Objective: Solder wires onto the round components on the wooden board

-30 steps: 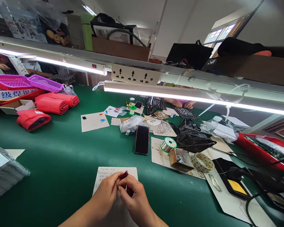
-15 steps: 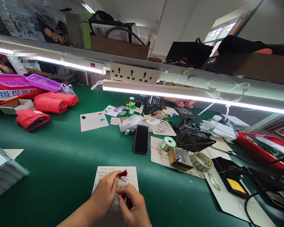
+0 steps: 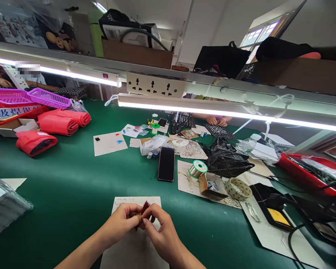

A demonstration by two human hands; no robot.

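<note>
A bundle of thin dark red wires (image 3: 146,205) sticks up between my two hands, its loose ends fanned a little at the top. My left hand (image 3: 122,224) is closed around the bundle from the left. My right hand (image 3: 162,231) pinches with thumb and forefinger at the bundle's right side, fingertips close to the left thumb. A small yellowish strand (image 3: 140,214) shows at the bundle between the fingertips; whether the right fingers grip it or the wires is hidden. Beneath both hands lies a pale sheet of card (image 3: 131,254) with handwriting at its far end.
Ahead lies a phone (image 3: 166,164). To its right are a solder spool (image 3: 198,169), a small box of metal bits (image 3: 212,186), a tape roll (image 3: 238,188) and a black fan (image 3: 228,163). Red rolled bundles (image 3: 57,125) lie left. A co-worker's hands (image 3: 217,120) are across the table.
My left thumb has come across the bundle and my right hand has moved up to its upper part. The wire ends now look narrower and more upright.
</note>
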